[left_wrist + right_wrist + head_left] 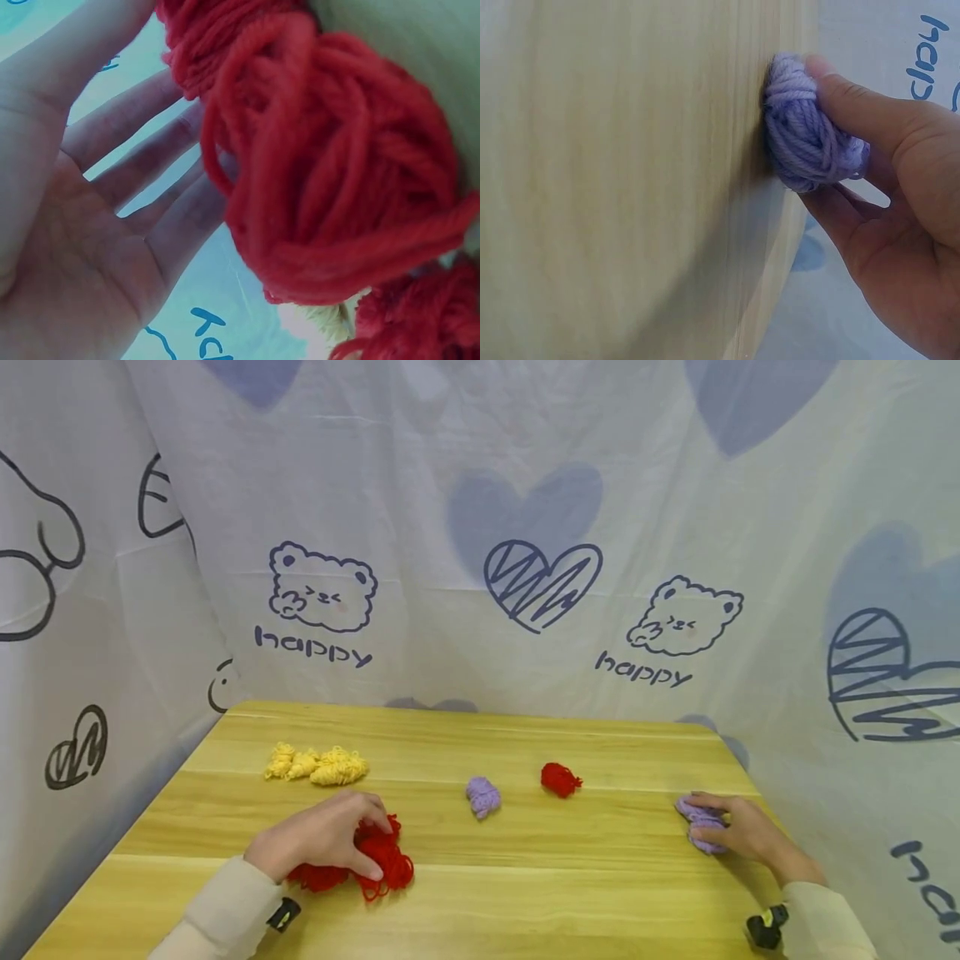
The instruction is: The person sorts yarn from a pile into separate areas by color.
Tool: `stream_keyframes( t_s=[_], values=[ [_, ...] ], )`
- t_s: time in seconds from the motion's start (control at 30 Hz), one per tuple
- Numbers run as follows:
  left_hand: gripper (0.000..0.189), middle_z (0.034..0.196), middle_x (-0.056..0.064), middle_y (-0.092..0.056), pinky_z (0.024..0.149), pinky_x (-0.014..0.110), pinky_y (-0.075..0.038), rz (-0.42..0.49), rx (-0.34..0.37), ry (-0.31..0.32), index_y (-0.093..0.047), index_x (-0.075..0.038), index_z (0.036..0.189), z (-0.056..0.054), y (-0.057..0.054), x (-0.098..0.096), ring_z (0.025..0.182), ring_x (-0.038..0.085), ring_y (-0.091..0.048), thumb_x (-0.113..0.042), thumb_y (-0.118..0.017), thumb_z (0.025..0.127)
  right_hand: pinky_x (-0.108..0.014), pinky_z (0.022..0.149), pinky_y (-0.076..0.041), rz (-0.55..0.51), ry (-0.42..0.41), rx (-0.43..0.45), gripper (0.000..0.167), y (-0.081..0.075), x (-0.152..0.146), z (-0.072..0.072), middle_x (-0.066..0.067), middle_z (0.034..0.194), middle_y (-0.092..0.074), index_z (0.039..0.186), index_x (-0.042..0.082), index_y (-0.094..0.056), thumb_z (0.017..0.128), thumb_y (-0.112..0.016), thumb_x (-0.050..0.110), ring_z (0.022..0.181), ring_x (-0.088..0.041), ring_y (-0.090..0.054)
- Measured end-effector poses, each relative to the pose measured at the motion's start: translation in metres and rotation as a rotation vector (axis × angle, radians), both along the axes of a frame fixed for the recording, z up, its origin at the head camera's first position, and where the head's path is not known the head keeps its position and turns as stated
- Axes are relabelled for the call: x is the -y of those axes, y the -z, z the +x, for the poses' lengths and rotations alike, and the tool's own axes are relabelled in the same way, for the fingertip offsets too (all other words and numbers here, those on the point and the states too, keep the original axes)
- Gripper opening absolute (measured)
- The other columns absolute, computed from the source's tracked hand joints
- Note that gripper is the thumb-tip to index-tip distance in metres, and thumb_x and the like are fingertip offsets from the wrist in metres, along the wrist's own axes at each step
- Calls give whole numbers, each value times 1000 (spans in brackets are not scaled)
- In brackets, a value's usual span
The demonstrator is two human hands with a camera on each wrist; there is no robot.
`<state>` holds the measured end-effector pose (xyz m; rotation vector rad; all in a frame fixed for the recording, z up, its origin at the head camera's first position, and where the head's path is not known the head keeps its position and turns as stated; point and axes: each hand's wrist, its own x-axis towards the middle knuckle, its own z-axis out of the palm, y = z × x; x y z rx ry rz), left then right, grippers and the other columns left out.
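At the left front, my left hand [330, 835] spans a loose red yarn bundle [386, 856], thumb on the near side and fingers on the far side. The left wrist view shows that red yarn [330, 165] close up, in front of the long fingers [142, 161]. More red yarn [318, 877] lies under this hand. Near the table's right edge, my right hand [757, 835] holds a purple yarn bundle [705, 835]. In the right wrist view, the thumb lies against this purple yarn [802, 127], with the other fingers partly hidden beneath and behind it.
Yellow yarn bundles [337, 767] lie in a row at the back left of the wooden table [525, 902]. A small purple bundle [483, 797] and a small red bundle [560, 779] sit near the middle. A printed white curtain [435, 635] surrounds the table's back and sides.
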<state>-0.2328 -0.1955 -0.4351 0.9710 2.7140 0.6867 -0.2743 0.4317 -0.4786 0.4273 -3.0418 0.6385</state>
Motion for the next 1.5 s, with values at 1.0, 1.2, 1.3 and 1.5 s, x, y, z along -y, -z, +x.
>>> stream_keyframes(
  t_s=[1.0, 1.2, 1.3, 1.5],
  values=[
    [47, 114, -2, -70, 91, 34, -58, -13, -3, -19, -78, -11, 112, -2, 4, -1, 100, 14, -65, -33, -94, 74, -67, 102, -47, -13, 5, -21, 57, -3, 2, 1, -37, 142, -54, 132, 0, -68, 85, -85, 27, 126, -56, -56],
    [46, 115, -1, -70, 92, 36, -58, -19, 9, -26, -78, -11, 112, -2, 4, -1, 102, 17, -64, -33, -94, 74, -71, 105, -41, -48, 11, 3, 57, -8, 2, 3, -35, 149, -49, 132, 3, -69, 85, -84, 31, 136, -60, -45],
    [47, 115, -1, -70, 91, 36, -58, -17, 12, -26, -77, -11, 112, -3, 4, -1, 102, 17, -65, -33, -93, 74, -72, 105, -42, -64, 11, -5, 56, -13, 2, 4, -36, 150, -47, 131, 2, -69, 85, -84, 30, 136, -62, -42],
    [47, 115, -2, -70, 92, 38, -58, -17, 11, -29, -77, -11, 113, -2, 4, 0, 102, 16, -65, -33, -93, 75, -69, 102, -48, -97, -27, -52, 53, -27, 15, 0, -40, 150, -44, 133, -4, -64, 91, -79, 24, 135, -61, -45]
  ],
)
